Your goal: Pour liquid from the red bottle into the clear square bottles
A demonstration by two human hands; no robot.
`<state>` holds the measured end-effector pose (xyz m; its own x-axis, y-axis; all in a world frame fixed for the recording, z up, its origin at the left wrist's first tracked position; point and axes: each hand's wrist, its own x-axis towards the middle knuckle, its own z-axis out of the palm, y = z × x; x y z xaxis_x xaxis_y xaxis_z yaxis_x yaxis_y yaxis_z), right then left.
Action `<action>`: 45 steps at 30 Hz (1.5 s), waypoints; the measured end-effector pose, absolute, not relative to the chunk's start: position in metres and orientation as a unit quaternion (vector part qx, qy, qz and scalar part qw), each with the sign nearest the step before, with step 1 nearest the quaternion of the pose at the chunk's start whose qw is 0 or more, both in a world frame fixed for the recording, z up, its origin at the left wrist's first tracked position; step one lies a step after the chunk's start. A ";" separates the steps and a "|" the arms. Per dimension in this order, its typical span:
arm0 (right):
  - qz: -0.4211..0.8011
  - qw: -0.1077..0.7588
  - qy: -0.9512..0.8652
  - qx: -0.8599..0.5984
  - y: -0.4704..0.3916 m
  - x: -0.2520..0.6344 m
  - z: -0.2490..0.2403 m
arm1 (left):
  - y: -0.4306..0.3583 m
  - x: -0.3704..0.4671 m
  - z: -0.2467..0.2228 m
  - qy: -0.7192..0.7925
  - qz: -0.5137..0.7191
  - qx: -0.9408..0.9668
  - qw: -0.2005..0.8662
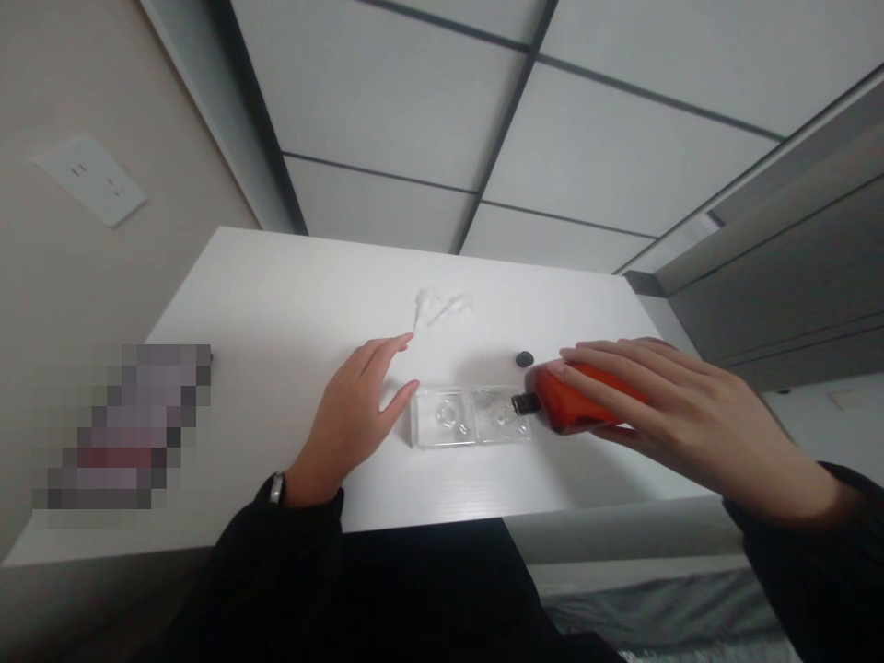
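While the right hand [691,401] reaches in over the table [448,497], its fingers are clamped around a translucent orange-red bottle [563,405] with a black neck [526,404]. The bottle lies tipped nearly on its side, its neck pointing left over the right compartment of a clear, rectangular plastic tray [423,435]; from where I stand, I cannot tell whether the neck touches it. The left compartment has a round, ringed shape in its middle. Just beyond the bottle's neck, on the far side, sits a small, round black cap-like piece [525,359].

The left hand [352,410] is bare of any load, its fingers apart from the thumb, whose tip is right by the tray's far left corner; contact there is unclear. Farther back on the white tabletop lie thin white pieces [426,302], too blurred to name. A silver band [277,489] circles the left wrist, below a black sleeve [304,543].
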<state>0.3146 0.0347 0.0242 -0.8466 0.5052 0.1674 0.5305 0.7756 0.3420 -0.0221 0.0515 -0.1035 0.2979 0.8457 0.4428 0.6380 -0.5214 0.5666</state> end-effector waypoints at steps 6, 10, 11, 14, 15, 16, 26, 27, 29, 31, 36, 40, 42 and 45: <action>-0.190 0.018 -0.943 -0.273 0.034 0.315 0.029 | 0.051 -0.022 -0.103 0.468 0.361 0.794 0.145; -0.202 0.006 -0.942 -0.268 0.033 0.314 0.033 | 0.052 -0.022 -0.104 0.466 0.363 0.794 0.142; -0.202 0.007 -0.942 -0.267 0.033 0.314 0.034 | 0.052 -0.022 -0.104 0.466 0.363 0.794 0.142; -0.194 0.018 -0.945 -0.263 0.033 0.312 0.035 | 0.052 -0.022 -0.103 0.467 0.360 0.795 0.141; -0.193 0.017 -0.946 -0.262 0.033 0.311 0.036 | 0.052 -0.022 -0.103 0.468 0.359 0.795 0.141; -0.192 0.016 -0.946 -0.261 0.034 0.311 0.037 | 0.052 -0.021 -0.103 0.468 0.358 0.795 0.141; -0.171 -0.004 -0.945 -0.278 0.034 0.319 0.038 | 0.052 -0.022 -0.104 0.466 0.356 0.800 0.132; -0.171 -0.003 -0.945 -0.279 0.034 0.319 0.038 | 0.052 -0.022 -0.104 0.465 0.355 0.800 0.132; -0.171 -0.003 -0.944 -0.281 0.034 0.319 0.038 | 0.052 -0.022 -0.104 0.465 0.354 0.801 0.131; -0.169 -0.003 -0.943 -0.288 0.034 0.319 0.039 | 0.052 -0.023 -0.104 0.465 0.353 0.801 0.131; -0.167 -0.002 -0.943 -0.287 0.032 0.318 0.041 | 0.052 -0.023 -0.104 0.465 0.352 0.802 0.130; -0.169 -0.011 -0.942 -0.290 0.032 0.317 0.043 | 0.051 -0.022 -0.104 0.465 0.351 0.802 0.129; -0.162 -0.011 -0.943 -0.291 0.032 0.317 0.043 | 0.051 -0.022 -0.104 0.465 0.350 0.803 0.129; -0.162 -0.012 -0.943 -0.290 0.032 0.317 0.043 | 0.051 -0.022 -0.103 0.463 0.349 0.804 0.129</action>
